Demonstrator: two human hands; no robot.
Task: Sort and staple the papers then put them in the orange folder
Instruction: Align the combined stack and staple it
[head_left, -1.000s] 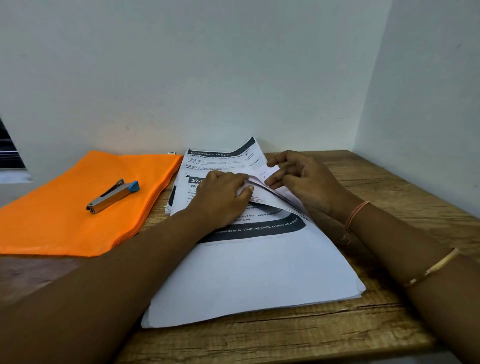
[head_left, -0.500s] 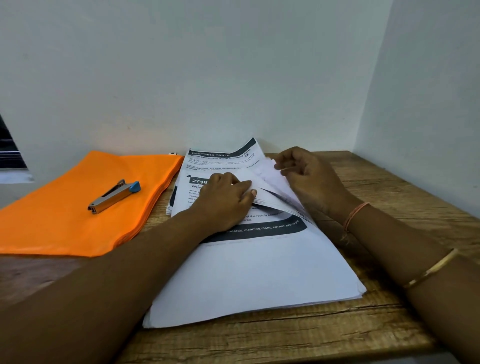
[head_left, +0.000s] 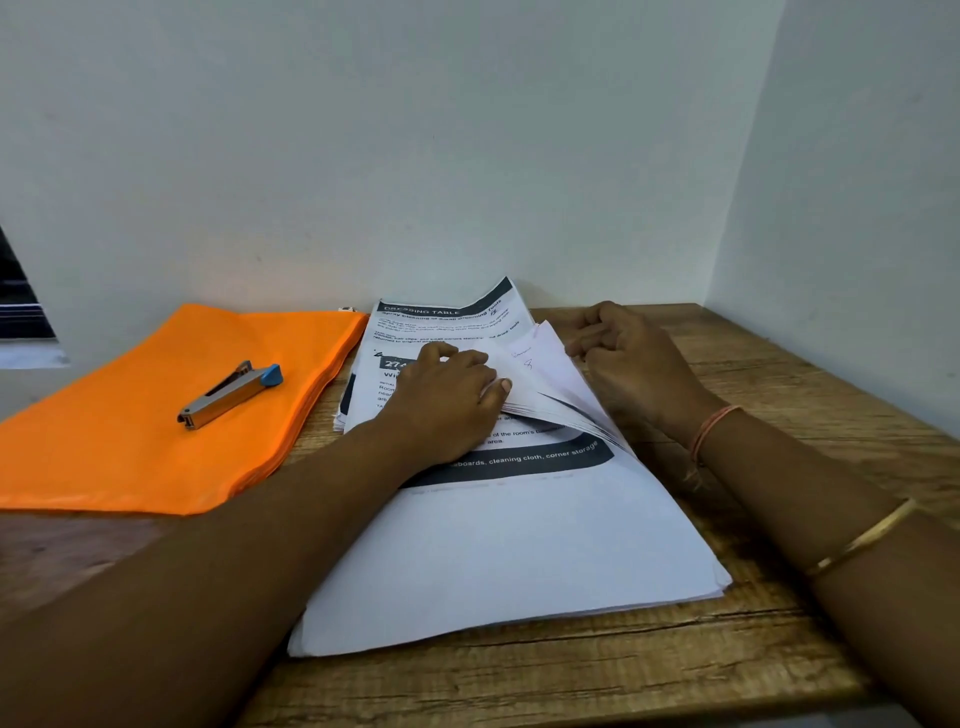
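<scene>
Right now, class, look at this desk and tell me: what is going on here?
A person is sorting through a stack of papers on the wooden table. The left hand rests on the stack, thumb tucked under some lifted sheets, while the right hand holds up their far corner. The stapler lies untouched on the orange folder to the left. Nothing looks stapled or filed yet.

orange folder (head_left: 156, 415): 1
stapler (head_left: 231, 387): 1
paper stack (head_left: 509, 545): 1, sheets too many to count
hands: 2, left hand (head_left: 447, 400), right hand (head_left: 634, 364)
wrist bands: 2, thread band (head_left: 711, 431), gold bangle (head_left: 862, 535)
worktop (head_left: 571, 675): 1
</scene>
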